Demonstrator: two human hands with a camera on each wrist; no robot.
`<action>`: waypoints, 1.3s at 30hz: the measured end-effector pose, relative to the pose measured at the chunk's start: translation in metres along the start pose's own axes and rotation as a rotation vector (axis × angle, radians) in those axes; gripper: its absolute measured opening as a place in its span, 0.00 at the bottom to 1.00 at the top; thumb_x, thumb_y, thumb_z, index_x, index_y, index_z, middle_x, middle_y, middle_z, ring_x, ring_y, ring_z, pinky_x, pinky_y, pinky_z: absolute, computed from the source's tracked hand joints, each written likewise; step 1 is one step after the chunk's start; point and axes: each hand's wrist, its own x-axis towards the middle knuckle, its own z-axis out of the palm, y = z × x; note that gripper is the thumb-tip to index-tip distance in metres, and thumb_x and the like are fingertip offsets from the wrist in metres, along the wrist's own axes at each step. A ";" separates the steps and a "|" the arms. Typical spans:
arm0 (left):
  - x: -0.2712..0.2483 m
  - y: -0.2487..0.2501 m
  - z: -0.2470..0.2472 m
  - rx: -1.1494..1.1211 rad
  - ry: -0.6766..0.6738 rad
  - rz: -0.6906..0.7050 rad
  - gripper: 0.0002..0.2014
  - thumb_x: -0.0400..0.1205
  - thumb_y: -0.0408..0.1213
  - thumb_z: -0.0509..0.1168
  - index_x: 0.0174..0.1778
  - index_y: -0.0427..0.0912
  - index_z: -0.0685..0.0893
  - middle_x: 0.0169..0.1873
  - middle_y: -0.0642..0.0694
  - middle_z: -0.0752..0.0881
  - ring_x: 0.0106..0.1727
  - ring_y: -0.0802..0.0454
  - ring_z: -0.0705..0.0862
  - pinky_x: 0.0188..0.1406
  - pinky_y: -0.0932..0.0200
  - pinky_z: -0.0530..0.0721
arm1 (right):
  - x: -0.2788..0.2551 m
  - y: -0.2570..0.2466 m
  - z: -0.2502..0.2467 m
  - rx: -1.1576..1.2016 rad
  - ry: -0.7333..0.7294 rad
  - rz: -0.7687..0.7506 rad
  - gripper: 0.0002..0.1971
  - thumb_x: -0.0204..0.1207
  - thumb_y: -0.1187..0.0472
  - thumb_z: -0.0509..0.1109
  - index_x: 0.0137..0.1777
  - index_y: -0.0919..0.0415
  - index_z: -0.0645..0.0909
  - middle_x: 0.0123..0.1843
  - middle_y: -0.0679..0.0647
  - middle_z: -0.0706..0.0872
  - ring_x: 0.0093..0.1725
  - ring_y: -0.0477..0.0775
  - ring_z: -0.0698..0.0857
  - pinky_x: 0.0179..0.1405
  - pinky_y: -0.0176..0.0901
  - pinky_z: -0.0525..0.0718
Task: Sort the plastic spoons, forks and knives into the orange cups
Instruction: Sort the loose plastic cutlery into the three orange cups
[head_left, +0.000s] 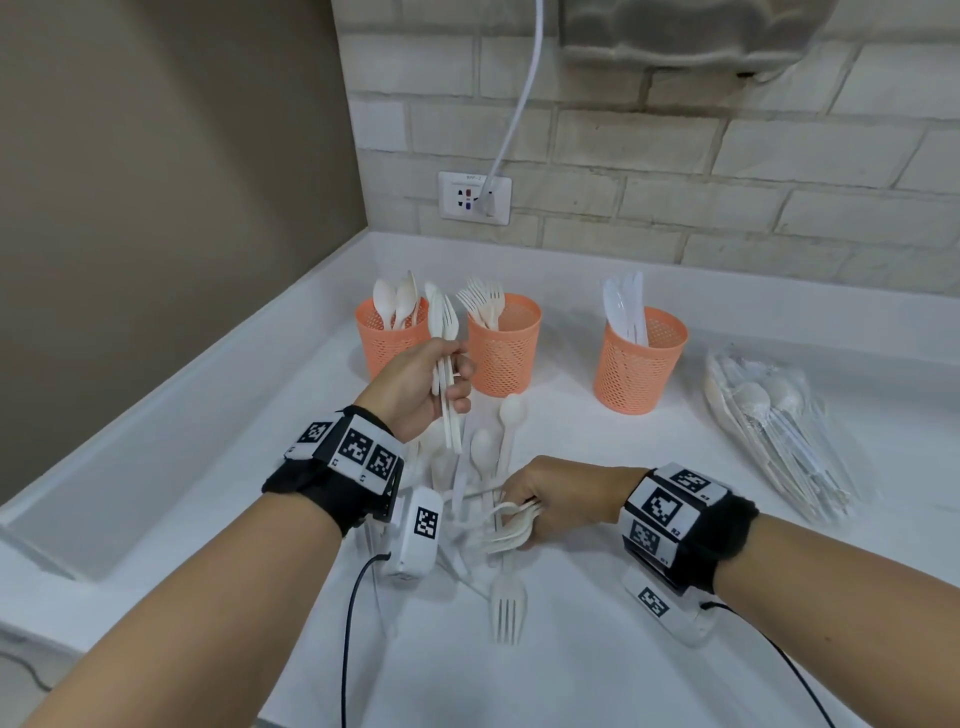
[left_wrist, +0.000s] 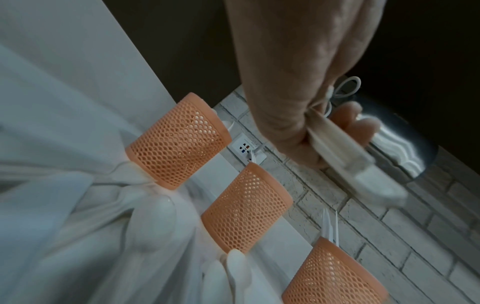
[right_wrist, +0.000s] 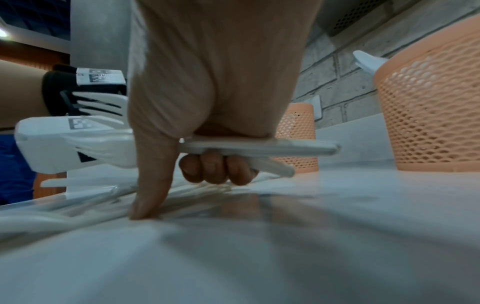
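The left hand (head_left: 415, 384) holds a bundle of forks (head_left: 445, 358) upright in a closed grip, just in front of the middle orange cup (head_left: 504, 345), which already contains forks. The right hand (head_left: 561, 499), nearer to the person than this cup, grips more forks (head_left: 511, 525) low over the loose cutlery (head_left: 483, 457) on the white counter (head_left: 571, 665).

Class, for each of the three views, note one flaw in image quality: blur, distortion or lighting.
Head view: wide-angle bending of the counter edge; left wrist view: motion-smeared cutlery bundle in the left hand, dark upper background; right wrist view: near counter surface blurred, right hand sharper.
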 end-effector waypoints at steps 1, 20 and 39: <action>0.000 0.000 -0.002 -0.005 0.009 -0.004 0.07 0.85 0.31 0.50 0.45 0.39 0.72 0.22 0.47 0.76 0.16 0.56 0.68 0.16 0.64 0.72 | -0.001 0.001 -0.001 -0.008 -0.002 -0.006 0.10 0.68 0.67 0.77 0.49 0.65 0.87 0.45 0.56 0.89 0.43 0.49 0.84 0.45 0.41 0.81; -0.005 0.003 -0.018 0.042 -0.036 0.051 0.10 0.87 0.35 0.54 0.59 0.36 0.76 0.29 0.46 0.79 0.21 0.56 0.72 0.24 0.61 0.78 | -0.016 -0.007 -0.011 -0.258 -0.137 -0.011 0.10 0.79 0.63 0.66 0.56 0.68 0.80 0.48 0.57 0.78 0.52 0.58 0.73 0.47 0.41 0.68; 0.005 0.005 -0.028 0.120 -0.074 0.134 0.14 0.87 0.45 0.51 0.55 0.45 0.80 0.21 0.52 0.74 0.20 0.59 0.67 0.25 0.65 0.71 | 0.060 -0.009 -0.160 0.651 1.091 -0.183 0.05 0.85 0.66 0.55 0.55 0.63 0.71 0.39 0.51 0.79 0.40 0.44 0.79 0.45 0.26 0.80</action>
